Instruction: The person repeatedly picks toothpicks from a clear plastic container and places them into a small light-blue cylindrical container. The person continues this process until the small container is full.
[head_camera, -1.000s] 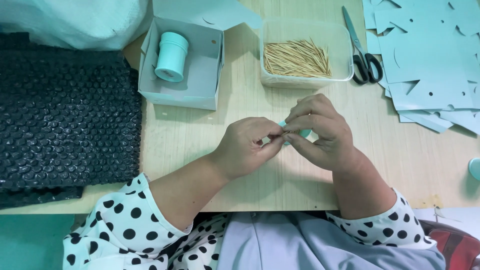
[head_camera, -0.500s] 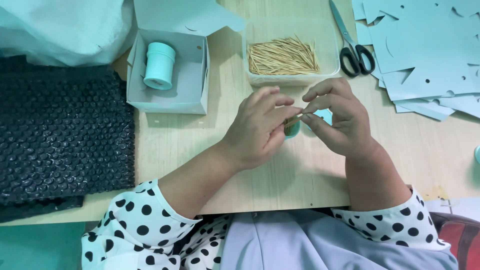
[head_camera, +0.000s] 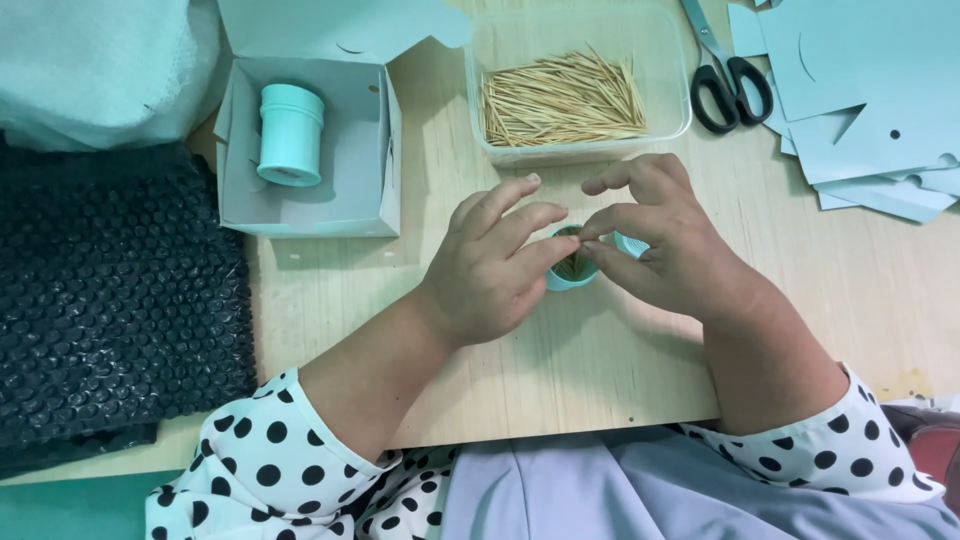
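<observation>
My left hand (head_camera: 497, 262) and my right hand (head_camera: 665, 238) meet over a small teal round container (head_camera: 572, 270) standing on the wooden table (head_camera: 330, 295). Thin wooden sticks show inside its open mouth. My left fingers curl around its side, and my right thumb and forefinger pinch at its rim. A bit of teal, perhaps a lid (head_camera: 632, 244), peeks out under my right fingers. Just beyond the hands stands a clear plastic tub (head_camera: 510, 42) holding many loose toothpicks (head_camera: 562, 98).
An open pale box (head_camera: 358, 170) with a teal capped container (head_camera: 290, 135) sits at upper left. Black bubble wrap (head_camera: 110, 300) covers the left. Black-handled scissors (head_camera: 728, 80) and a pile of pale blue card cut-outs (head_camera: 860, 100) lie at upper right.
My hands have shifted slightly and the teal container now shows more clearly between them, its mouth with sticks visible. The view has moved a little closer.
</observation>
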